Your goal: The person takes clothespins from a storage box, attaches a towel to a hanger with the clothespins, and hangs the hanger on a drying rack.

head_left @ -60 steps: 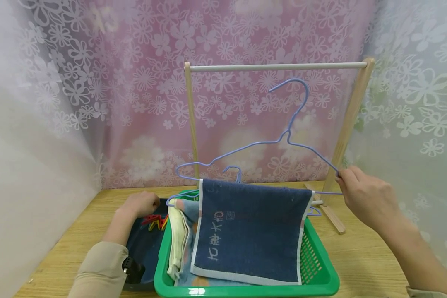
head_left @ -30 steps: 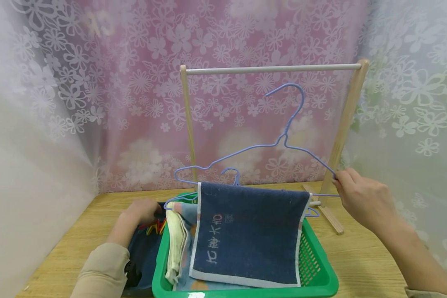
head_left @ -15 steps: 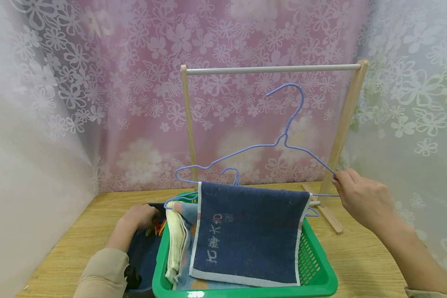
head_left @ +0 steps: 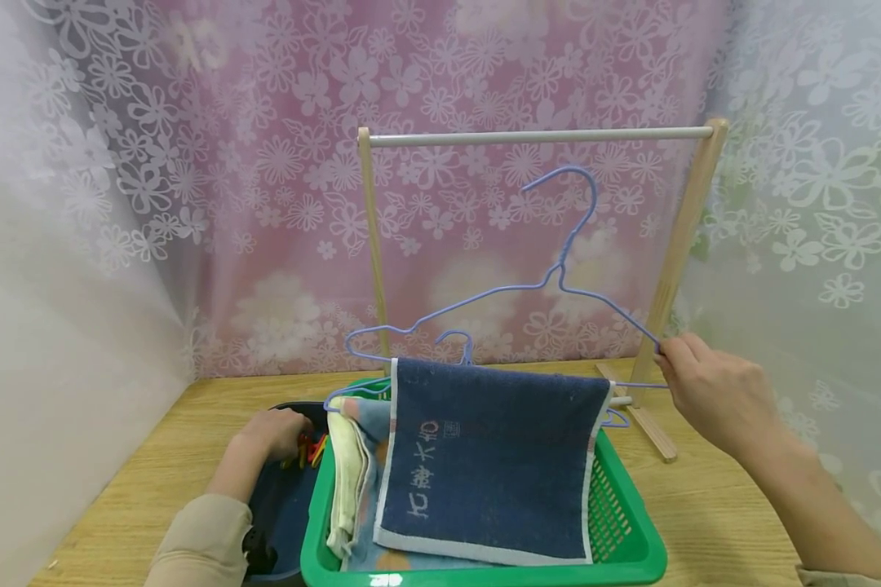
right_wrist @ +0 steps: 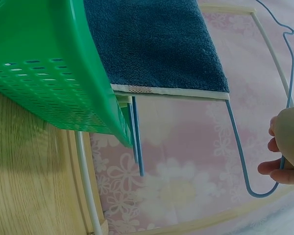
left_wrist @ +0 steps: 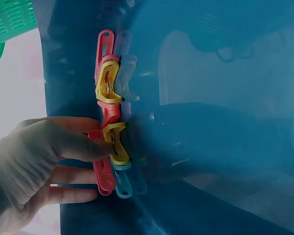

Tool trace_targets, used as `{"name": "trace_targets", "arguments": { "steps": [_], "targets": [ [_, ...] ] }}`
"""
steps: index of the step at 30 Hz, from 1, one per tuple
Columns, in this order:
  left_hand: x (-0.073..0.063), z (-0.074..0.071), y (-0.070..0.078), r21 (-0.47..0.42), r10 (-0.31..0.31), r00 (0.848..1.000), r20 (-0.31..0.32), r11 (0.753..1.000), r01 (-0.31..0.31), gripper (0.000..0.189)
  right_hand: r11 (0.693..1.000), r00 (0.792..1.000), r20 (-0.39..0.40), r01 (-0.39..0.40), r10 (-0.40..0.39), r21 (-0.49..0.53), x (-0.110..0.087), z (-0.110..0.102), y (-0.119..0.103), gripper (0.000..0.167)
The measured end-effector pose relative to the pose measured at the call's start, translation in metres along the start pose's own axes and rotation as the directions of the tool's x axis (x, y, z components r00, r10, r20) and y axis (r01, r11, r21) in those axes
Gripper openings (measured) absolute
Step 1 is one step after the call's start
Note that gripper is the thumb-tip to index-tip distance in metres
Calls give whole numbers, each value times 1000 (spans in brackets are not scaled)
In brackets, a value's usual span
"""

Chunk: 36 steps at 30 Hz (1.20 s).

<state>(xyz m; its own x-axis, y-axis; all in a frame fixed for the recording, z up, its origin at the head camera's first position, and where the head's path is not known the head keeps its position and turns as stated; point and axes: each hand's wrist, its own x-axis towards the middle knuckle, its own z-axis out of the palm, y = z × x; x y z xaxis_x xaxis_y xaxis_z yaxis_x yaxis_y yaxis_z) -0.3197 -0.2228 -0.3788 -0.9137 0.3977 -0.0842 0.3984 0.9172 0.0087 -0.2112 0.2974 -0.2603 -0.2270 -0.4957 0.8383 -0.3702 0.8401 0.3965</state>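
Note:
My right hand (head_left: 719,391) pinches the right end of a blue wire hanger (head_left: 514,287), held above a green basket (head_left: 631,522). A navy towel (head_left: 492,465) with a white border hangs folded over the hanger's bottom bar. In the right wrist view, the fingers curl round the bent wire end. My left hand (head_left: 272,432) reaches into a dark tray (head_left: 286,505) left of the basket. In the left wrist view, its thumb and index finger pinch a red clothespin (left_wrist: 104,174), right beside a yellow clothespin (left_wrist: 118,147); several other clothespins lie along the tray wall.
Behind the basket stands a drying rack with a metal rail (head_left: 543,137) and wooden posts (head_left: 675,261). The basket holds a cream towel (head_left: 348,481), a blue patterned towel (head_left: 392,558) and more hangers, one with its hook (head_left: 457,334) showing. Flowered curtains surround the wooden table (head_left: 161,456).
My left hand has shifted about among the clothespins and now sits slightly lower in the tray. The hanger, towel and right hand have stayed nearly still, while the view has shifted slightly.

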Motion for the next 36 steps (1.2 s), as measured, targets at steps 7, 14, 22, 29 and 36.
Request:
{"name": "trace_targets", "arguments": {
  "steps": [7, 14, 22, 29, 36],
  "targets": [
    [-1, 1, 1, -47, -26, 999, 30, 999, 28, 36, 1000, 1000, -1, -3, 3, -4, -1, 0, -1, 48],
    [1, 2, 0, -105, -18, 999, 42, 994, 22, 37, 1000, 1000, -4, -1, 1, -9, -3, 2, 1, 48],
    [0, 0, 0, -39, 44, 999, -20, 998, -44, 34, 1000, 1000, -4, 0, 0, -12, -4, 3, 1, 48],
    [0, 0, -3, 0, 83, 995, -58, 997, -83, 27, 1000, 1000, -6, -7, 7, -12, -6, 5, 2, 48],
    [4, -4, -8, -37, 46, 997, -62, 998, -48, 33, 1000, 1000, -10, -6, 6, -7, -6, 7, 3, 48]
  ]
}}
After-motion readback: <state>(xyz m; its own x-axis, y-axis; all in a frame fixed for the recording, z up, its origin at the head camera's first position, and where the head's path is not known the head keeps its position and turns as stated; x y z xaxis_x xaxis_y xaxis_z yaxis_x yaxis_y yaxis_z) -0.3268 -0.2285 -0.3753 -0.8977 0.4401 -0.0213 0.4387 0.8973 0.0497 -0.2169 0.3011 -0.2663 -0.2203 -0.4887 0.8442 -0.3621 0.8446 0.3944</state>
